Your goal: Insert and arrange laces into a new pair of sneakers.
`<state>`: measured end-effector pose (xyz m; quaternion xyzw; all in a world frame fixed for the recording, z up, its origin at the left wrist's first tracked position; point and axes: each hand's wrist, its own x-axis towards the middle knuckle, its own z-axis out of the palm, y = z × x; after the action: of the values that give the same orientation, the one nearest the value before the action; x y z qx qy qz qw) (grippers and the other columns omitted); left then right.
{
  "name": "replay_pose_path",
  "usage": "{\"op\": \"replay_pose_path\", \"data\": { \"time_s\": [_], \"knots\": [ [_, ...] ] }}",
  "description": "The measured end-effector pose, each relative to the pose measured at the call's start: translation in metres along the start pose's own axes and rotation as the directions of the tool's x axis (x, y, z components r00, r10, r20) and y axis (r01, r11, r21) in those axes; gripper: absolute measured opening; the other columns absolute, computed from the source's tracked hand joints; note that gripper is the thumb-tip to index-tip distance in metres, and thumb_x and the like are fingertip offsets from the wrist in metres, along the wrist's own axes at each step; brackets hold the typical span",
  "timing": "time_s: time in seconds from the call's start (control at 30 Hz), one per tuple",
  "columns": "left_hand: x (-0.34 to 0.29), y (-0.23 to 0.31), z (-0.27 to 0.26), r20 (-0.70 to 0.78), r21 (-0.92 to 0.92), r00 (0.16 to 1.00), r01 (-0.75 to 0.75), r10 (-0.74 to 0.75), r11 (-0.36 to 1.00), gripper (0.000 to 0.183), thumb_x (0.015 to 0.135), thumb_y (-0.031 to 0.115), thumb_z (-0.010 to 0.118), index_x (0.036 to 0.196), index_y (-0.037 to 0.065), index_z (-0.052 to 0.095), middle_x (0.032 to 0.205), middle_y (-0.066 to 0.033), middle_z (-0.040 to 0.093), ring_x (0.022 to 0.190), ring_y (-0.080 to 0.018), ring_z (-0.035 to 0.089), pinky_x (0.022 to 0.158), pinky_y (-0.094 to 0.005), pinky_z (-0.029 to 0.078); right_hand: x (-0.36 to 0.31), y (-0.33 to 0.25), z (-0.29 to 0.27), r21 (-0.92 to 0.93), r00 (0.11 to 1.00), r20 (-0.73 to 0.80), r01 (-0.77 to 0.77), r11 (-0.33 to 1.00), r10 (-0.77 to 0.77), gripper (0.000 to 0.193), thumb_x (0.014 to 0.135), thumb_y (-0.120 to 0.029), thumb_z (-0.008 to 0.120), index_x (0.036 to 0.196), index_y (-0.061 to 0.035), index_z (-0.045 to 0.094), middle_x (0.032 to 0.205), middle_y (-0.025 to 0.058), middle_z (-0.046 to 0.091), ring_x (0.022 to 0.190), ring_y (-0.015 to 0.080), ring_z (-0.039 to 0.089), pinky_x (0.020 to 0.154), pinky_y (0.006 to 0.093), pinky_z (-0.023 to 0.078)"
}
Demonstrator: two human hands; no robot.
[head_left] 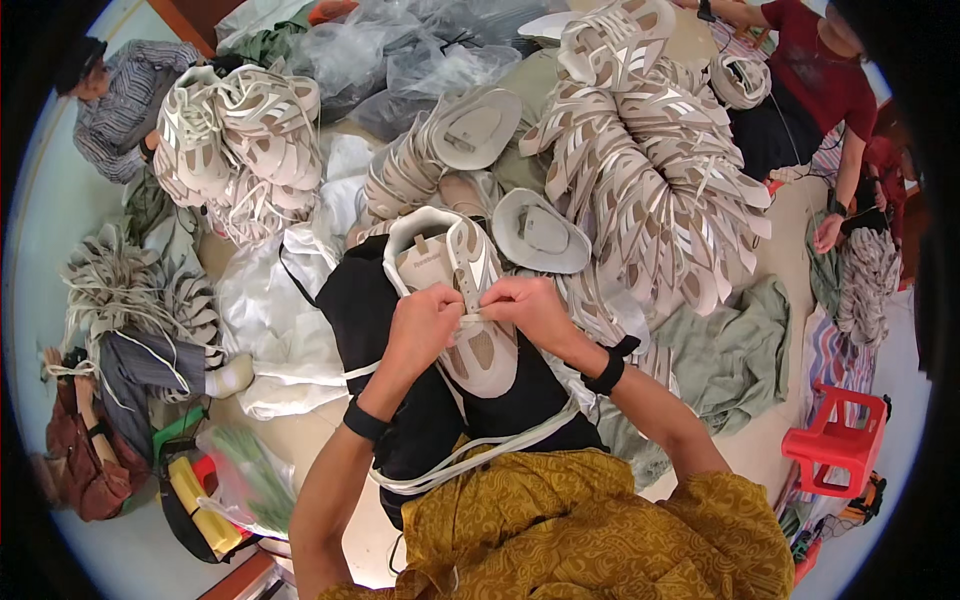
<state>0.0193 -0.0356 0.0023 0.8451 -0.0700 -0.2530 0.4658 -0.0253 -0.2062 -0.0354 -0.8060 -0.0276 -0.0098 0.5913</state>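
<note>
A beige and white shoe upper [478, 368] lies across my black-trousered lap, its opening pointing away from me. Over its eyelet rows, my left hand [425, 322] is closed in a pinch on a white shoelace [471, 318]. Close beside it, my right hand [528, 308] pinches the same lace from the other side, with a short stretch visible between the fingers. A bundle of loose white laces [500, 452] drapes over my thighs. The tips of the fingers partly hide the lace holes.
Stacked shoe uppers [640, 160] rise ahead to the right, with another pile [240, 140] at left. White cloth [270, 310] and green cloth [725, 355] cover parts of the floor. A red stool [836, 440] stands at right. People sit on both sides.
</note>
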Motion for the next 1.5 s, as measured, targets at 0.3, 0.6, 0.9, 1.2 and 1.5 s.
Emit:
{"op": "replay_pose_path", "data": {
  "time_s": [0.3, 0.6, 0.9, 1.2, 1.5],
  "knots": [
    [0.007, 0.005, 0.004, 0.003, 0.046, 0.999, -0.035, 0.035, 0.998, 0.016, 0.078, 0.012, 0.053, 0.081, -0.001, 0.061, 0.057, -0.0045, 0.056, 0.047, -0.0090, 0.053, 0.045, -0.0243, 0.044, 0.010, -0.003, -0.003, -0.358, 0.931, -0.023, 0.332, 0.873, -0.363, 0.008, 0.067, -0.011, 0.064, 0.072, -0.0048, 0.062, 0.069, 0.0088, 0.059, 0.063, 0.0233, 0.058, 0.056, 0.0300, 0.046],
    [0.004, -0.014, 0.001, -0.003, 0.339, 0.991, -0.124, 0.133, 0.933, 0.025, 0.076, 0.025, 0.051, 0.072, 0.003, 0.063, 0.064, -0.0160, 0.060, 0.063, -0.0322, 0.061, 0.059, -0.0401, 0.047, 0.007, 0.001, 0.019, -0.582, 0.694, 0.018, 0.592, 0.557, -0.720, 0.010, 0.065, -0.010, 0.054, 0.066, -0.0060, 0.045, 0.061, 0.0077, 0.045, 0.054, 0.0232, 0.051, 0.046, 0.0344, 0.042],
    [0.002, -0.018, 0.007, 0.017, -0.100, 1.000, -0.014, 0.016, 0.995, 0.020, 0.079, 0.014, 0.050, 0.085, 0.002, 0.065, 0.057, -0.0058, 0.059, 0.047, -0.0115, 0.057, 0.045, -0.0256, 0.046, 0.007, 0.005, 0.018, -0.506, 0.754, 0.067, 0.590, 0.629, -0.654, 0.020, 0.067, -0.012, 0.054, 0.086, -0.0079, 0.059, 0.067, 0.0074, 0.053, 0.060, 0.0234, 0.056, 0.050, 0.0341, 0.045],
    [0.007, -0.014, 0.013, 0.093, -0.118, 0.995, -0.036, 0.047, 0.992, 0.022, 0.082, 0.020, 0.051, 0.091, 0.003, 0.062, 0.062, -0.0042, 0.058, 0.051, -0.0104, 0.055, 0.047, -0.0252, 0.045, 0.008, -0.001, -0.020, -0.254, 0.959, 0.146, 0.274, 0.928, -0.243, 0.009, 0.068, -0.010, 0.064, 0.076, -0.0066, 0.064, 0.074, 0.0059, 0.062, 0.067, 0.0208, 0.059, 0.061, 0.0288, 0.047],
    [0.003, -0.015, 0.013, 0.075, -0.115, 0.994, -0.066, 0.075, 0.991, 0.022, 0.082, 0.020, 0.049, 0.092, 0.003, 0.061, 0.063, -0.0050, 0.058, 0.050, -0.0123, 0.056, 0.048, -0.0255, 0.045, 0.008, -0.013, -0.007, -0.164, 0.988, 0.075, 0.143, 0.976, -0.132, 0.026, 0.064, -0.007, 0.066, 0.090, -0.0011, 0.062, 0.068, 0.0078, 0.060, 0.060, 0.0165, 0.058, 0.057, 0.0273, 0.046]
  ]
}}
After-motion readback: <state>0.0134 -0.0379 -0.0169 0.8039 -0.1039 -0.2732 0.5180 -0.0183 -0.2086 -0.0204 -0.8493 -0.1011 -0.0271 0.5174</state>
